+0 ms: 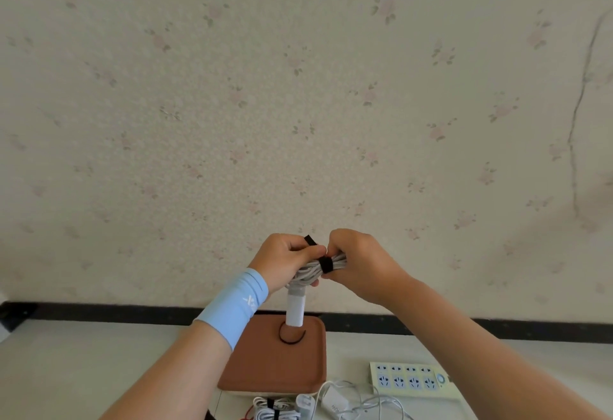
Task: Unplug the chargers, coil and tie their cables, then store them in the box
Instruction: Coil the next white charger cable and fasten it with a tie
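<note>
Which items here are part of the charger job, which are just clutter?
Job: coiled cable with black tie, in left hand and right hand; brown box; tied bundle; loose charger; power strip.
Clutter: none visible.

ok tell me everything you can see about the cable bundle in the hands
The cable bundle is a pale grey-white cord coiled into several tight loops, lying roughly level and held up in front of the wall. A black strap wraps around its middle, one loose end sticking up. The left hand holds its left side, the right hand its right, both in a closed grip. A white charger plug hangs down from it above the brown box.
</note>
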